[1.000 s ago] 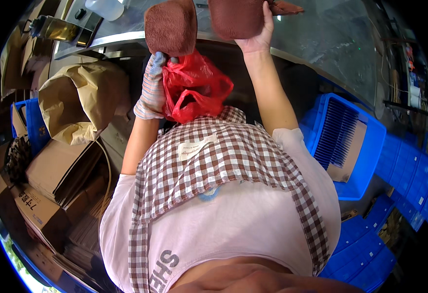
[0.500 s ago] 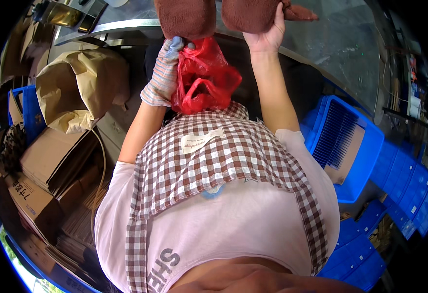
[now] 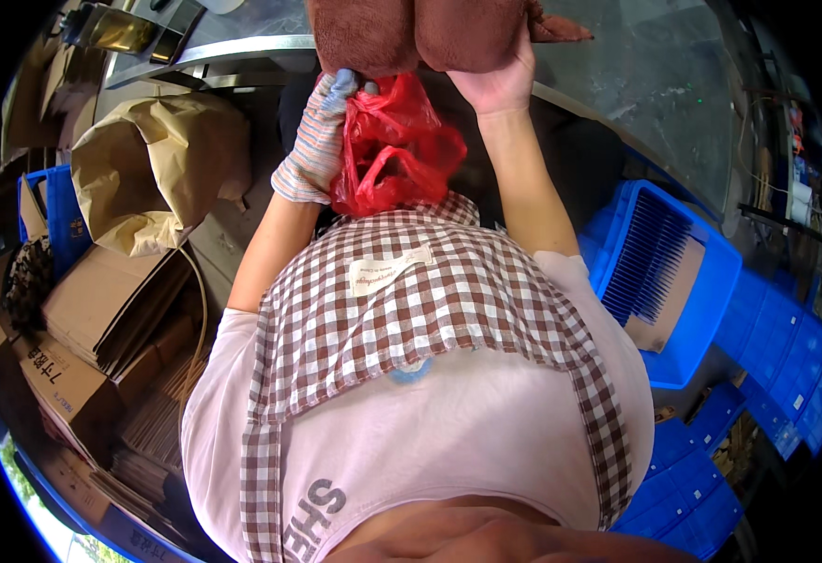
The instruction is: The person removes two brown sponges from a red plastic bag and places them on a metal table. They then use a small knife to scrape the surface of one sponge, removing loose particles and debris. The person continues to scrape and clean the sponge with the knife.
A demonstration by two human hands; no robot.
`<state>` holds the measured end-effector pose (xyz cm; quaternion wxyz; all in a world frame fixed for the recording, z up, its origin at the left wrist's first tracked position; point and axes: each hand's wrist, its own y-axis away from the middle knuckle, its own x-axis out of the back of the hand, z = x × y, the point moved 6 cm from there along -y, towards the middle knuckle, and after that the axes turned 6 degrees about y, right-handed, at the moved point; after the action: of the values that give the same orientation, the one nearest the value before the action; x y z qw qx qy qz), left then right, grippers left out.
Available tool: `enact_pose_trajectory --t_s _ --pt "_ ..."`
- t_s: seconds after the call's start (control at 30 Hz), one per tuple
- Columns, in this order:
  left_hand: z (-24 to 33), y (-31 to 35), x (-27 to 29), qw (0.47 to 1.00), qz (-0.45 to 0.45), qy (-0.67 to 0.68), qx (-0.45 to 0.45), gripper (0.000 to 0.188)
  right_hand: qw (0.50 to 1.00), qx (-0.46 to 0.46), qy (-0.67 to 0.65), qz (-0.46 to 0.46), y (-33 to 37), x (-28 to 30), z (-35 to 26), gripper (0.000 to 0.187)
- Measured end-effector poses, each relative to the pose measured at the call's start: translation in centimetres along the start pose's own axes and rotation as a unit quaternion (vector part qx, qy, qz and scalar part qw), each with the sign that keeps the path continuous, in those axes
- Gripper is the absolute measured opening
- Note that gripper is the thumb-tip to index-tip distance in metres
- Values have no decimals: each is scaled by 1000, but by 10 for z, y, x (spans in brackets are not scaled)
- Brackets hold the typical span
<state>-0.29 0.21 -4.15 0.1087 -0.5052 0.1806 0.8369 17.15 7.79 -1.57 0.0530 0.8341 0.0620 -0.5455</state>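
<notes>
Head view from my end: two brown plush pieces [image 3: 364,36] up side by side, touching, far middle by the counter [image 3: 636,103], rounded ends facing near. Far ends are cut off, so can't call their long axis. One brown pointed flap [image 3: 561,30] runs out lengthwise to the right. I've got the gloved left hand [image 3: 320,127] gripping the left piece, one red plastic bag [image 3: 397,150] bunched against it; bare right hand [image 3: 500,83] grips the right piece [image 3: 472,36]. One tan paper bag [image 3: 172,141] left, lol.
</notes>
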Motion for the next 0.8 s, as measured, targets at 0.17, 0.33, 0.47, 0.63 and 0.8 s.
enact_pose_trajectory --t_s 0.17,0.33,0.47,0.63,0.8 --pt "1 2 -4 998 13 -43 -33 20 1000 23 -13 1 -1 13 -6 53" --pt "6 0 0 996 33 -56 -59 17 999 44 5 -21 0 20 -20 53" --pt "12 -1 7 986 32 -136 -93 19 998 41 37 -15 -10 27 -29 52" --pt "17 -2 5 964 27 -227 -134 23 995 43 85 -22 -30 10 -43 48" --pt "20 -3 7 965 23 -226 -133 22 998 29 61 -11 -34 3 -36 49"
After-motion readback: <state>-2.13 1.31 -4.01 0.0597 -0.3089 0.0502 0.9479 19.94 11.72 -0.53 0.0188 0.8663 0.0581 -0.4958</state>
